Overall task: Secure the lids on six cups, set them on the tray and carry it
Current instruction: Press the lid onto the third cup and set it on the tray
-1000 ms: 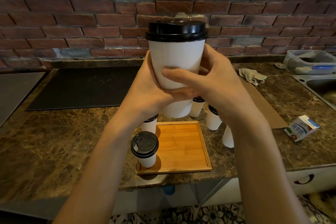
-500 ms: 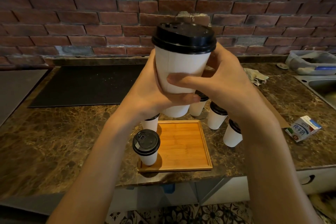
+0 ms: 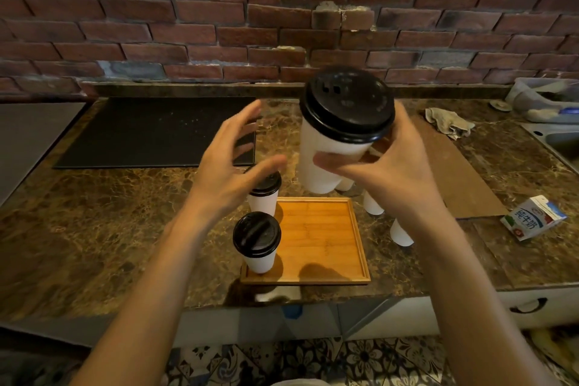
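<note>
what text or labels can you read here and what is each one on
"纯牛奶": blue characters on the small white and blue milk carton on the brown marble counter.
Smaller print elsewhere on that carton: too small to read.
Raised marks on the black plastic lid of the white paper cup in the right hand: blurred, unreadable.

Bare left hand (image 3: 230, 163) and bare right hand (image 3: 388, 172), slender long-fingered hands on bare forearms (image 3: 156, 276).

Dim, warm light — motion-blurred hands (image 3: 232, 163), soft shadows on the tray (image 3: 326, 247), bowed wide-angle edges.
</note>
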Tool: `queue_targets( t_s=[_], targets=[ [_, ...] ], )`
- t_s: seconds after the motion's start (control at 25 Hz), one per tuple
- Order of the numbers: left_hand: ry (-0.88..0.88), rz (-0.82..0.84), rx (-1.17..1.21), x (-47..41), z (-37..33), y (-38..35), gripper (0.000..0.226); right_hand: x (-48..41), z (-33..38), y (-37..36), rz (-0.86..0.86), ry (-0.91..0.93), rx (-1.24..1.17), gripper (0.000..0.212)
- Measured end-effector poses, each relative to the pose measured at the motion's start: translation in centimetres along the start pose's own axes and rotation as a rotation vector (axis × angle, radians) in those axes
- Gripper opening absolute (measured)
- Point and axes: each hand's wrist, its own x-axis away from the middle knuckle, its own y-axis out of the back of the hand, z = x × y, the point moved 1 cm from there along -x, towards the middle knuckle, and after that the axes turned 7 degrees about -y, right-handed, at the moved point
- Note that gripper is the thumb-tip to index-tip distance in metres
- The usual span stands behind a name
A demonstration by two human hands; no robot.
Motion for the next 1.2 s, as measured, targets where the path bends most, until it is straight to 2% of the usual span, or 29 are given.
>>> queue_targets(
  t_s=[0.12,0.24,0.48,0.64,0.72,0.8,1.0,1.2],
  targets=[
    [0.108,-0.258,-0.152,2.5,4.9,0.3,0.056,0.3,-3.8,-0.7,-0.038,-0.065,-0.008,0.089],
    [0.249,-0.301,-0.309,5.7,10.1,-0.2,0.048,0.6,-7.6,-1.7,-0.090,-0.129,-0.015,0.090],
    [0.519,-0.044,-0.494,12.7,17.5,-2.6,0.050,1.6,-14.6,-3.7,-0.166,-0.268,0.010,0.089],
    [0.701,0.225,-0.617,16.0,20.3,-4.5,0.056,2.5,-18.3,-4.8,-0.161,-0.379,0.062,0.094],
    [0.713,0.321,-0.722,17.0,21.2,-5.3,0.058,2.8,-19.7,-5.5,-0.167,-0.439,0.064,0.094],
    [0.695,0.335,-0.797,17.4,21.6,-5.8,0.060,2.9,-20.7,-6.1,-0.166,-0.480,0.052,0.096],
    [0.645,0.260,-0.858,17.8,21.7,-6.2,0.060,2.7,-22.3,-7.3,-0.168,-0.504,0.069,0.095],
    [0.625,0.199,-0.820,17.6,21.8,-6.2,0.056,1.9,-23.5,-8.0,-0.165,-0.529,0.040,0.093]
  ],
)
